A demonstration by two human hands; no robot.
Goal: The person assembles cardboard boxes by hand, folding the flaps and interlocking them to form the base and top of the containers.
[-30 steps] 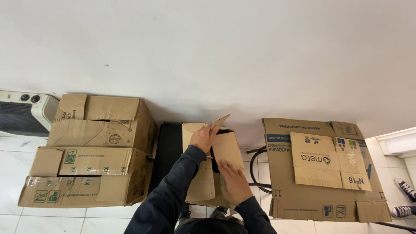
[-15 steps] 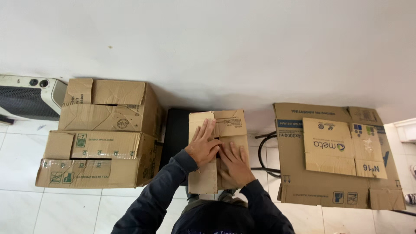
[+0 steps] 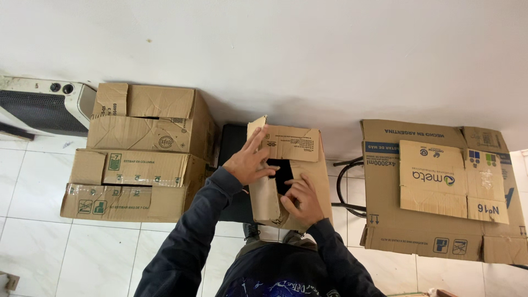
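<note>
Small brown cardboard box (image 3: 289, 176) sits in front of the person, between a stack of bigger brown cardboard boxes (image 3: 140, 151) on its left and a wide brown cardboard box with blue print (image 3: 437, 190) on its right, close to the white wall (image 3: 275, 49). It looks light and a bit bendy, and its thin flaps could fold or tear, so the firm edges and corners seem the best places to take hold. The left hand (image 3: 250, 162) lies on the box's top left, fingers spread flat over a flap beside a dark gap. The right hand (image 3: 301, 199) rests on the near part of the top, fingers curled and pressing the cardboard down. Both hands touch the box, with neither grip closed around it.
</note>
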